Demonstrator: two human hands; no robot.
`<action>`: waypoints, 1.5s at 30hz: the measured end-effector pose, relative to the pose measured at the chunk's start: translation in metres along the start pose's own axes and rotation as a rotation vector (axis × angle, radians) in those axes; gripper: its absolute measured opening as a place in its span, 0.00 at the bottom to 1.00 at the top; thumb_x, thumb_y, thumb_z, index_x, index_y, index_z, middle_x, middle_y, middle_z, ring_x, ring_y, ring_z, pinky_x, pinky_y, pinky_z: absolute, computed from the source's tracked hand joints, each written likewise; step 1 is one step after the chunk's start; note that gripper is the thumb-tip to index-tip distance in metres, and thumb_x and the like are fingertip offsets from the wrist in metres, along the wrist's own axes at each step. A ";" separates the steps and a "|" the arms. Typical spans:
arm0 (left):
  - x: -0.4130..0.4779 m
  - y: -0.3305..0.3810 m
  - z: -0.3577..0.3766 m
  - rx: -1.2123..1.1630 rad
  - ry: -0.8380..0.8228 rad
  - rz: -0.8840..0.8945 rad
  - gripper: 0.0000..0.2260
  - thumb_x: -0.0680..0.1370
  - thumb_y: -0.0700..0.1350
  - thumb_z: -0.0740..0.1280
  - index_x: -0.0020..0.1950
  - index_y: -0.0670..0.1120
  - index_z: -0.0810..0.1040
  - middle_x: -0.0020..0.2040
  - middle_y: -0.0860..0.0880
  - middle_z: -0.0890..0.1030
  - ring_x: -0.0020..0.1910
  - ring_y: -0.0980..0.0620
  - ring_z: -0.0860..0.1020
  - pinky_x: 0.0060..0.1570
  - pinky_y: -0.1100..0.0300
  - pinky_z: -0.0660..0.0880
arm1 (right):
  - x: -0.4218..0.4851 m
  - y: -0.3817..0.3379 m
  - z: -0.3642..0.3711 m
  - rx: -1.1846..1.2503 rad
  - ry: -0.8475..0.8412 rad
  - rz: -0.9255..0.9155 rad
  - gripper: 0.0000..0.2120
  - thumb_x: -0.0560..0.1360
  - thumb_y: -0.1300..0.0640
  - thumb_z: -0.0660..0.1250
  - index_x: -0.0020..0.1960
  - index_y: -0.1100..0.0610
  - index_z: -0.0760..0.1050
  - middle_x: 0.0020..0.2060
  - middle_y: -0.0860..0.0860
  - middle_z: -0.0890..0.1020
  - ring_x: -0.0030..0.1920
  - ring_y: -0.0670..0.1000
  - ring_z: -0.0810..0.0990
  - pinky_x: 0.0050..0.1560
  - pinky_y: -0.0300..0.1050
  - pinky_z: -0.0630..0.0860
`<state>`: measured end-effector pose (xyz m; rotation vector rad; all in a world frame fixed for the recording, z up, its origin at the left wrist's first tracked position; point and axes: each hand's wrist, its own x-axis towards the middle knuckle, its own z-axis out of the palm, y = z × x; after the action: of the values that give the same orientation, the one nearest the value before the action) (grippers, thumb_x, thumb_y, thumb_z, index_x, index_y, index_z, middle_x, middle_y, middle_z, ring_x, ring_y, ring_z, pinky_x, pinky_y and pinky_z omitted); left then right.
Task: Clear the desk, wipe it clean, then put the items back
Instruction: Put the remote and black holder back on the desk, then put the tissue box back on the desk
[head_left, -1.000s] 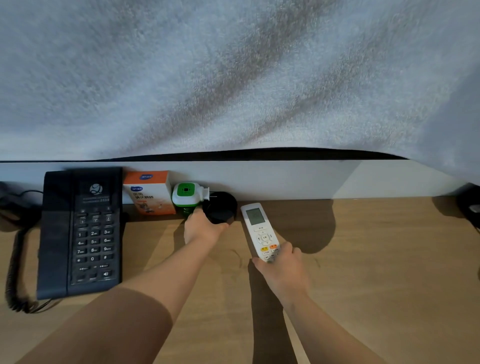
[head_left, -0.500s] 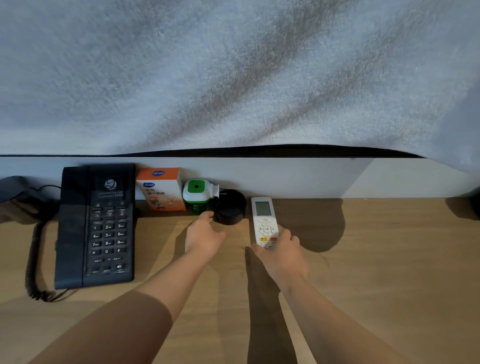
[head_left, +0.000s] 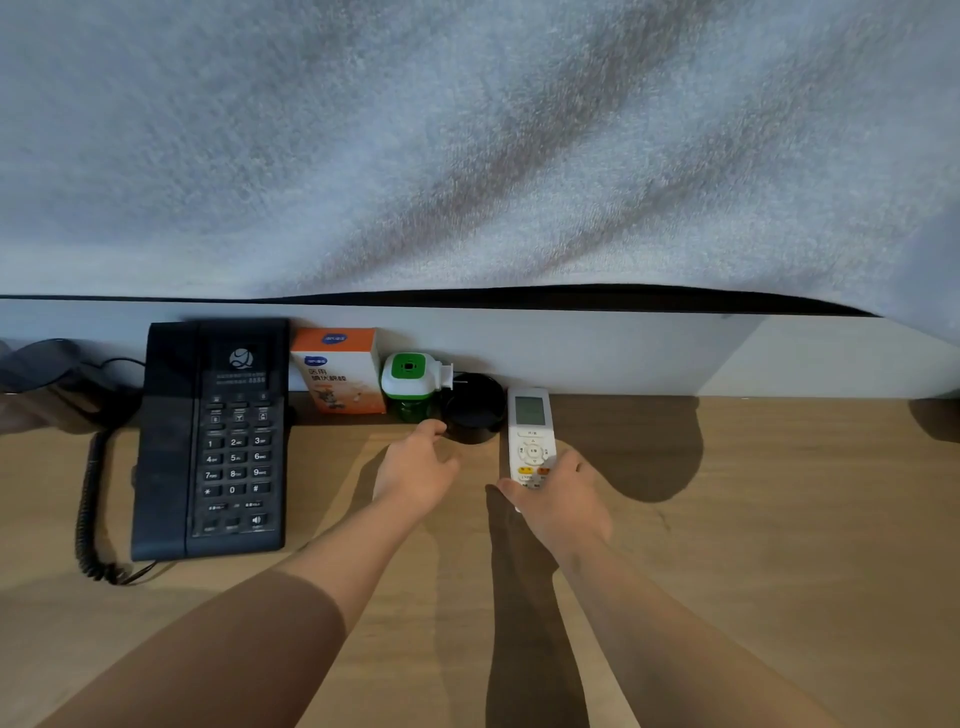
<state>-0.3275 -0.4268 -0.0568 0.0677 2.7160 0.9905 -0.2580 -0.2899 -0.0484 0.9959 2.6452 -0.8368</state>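
Table (head_left: 779, 571), back edge: right hand (head_left: 561, 501), fingers gripping white remote (head_left: 531, 423); left hand (head_left: 415, 467), fingers relaxed, empty, beside black dish (head_left: 475, 408).

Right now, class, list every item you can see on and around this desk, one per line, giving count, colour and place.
desk: one, light wood, lower half of view
phone: one, black, desk's left, coiled cord beside it
box: one, orange and white, right of phone
plug-in device: one, green and white, right of box
dish: one, black, round, right of plug-in device
remote: one, white, right of dish
cloth: one, pale grey, upper half of view
left hand: one, relaxed, near the dish, holding nothing
right hand: one, gripping the remote's near end
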 end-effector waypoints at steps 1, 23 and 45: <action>-0.002 -0.001 -0.002 0.008 -0.005 0.007 0.23 0.78 0.47 0.66 0.71 0.49 0.66 0.67 0.49 0.73 0.61 0.50 0.74 0.51 0.61 0.71 | -0.001 0.000 0.000 -0.013 0.000 -0.002 0.34 0.70 0.36 0.68 0.67 0.53 0.61 0.61 0.51 0.71 0.59 0.52 0.73 0.49 0.50 0.79; -0.122 -0.130 -0.175 0.568 0.502 0.064 0.20 0.72 0.48 0.69 0.65 0.50 0.74 0.60 0.51 0.79 0.58 0.48 0.76 0.56 0.51 0.70 | -0.147 -0.158 0.058 -0.309 -0.005 -0.923 0.29 0.75 0.44 0.61 0.73 0.49 0.57 0.71 0.50 0.62 0.70 0.54 0.61 0.67 0.51 0.60; -0.431 -0.515 -0.402 0.528 0.719 -0.573 0.19 0.70 0.49 0.71 0.60 0.49 0.78 0.56 0.52 0.81 0.56 0.48 0.78 0.54 0.50 0.72 | -0.547 -0.365 0.355 -0.495 -0.389 -1.474 0.28 0.78 0.43 0.60 0.74 0.49 0.57 0.73 0.51 0.62 0.72 0.54 0.60 0.70 0.51 0.59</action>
<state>0.0110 -1.1293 0.0038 -1.0939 3.2096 0.1107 -0.0902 -1.0150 0.0185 -1.2539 2.6124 -0.3557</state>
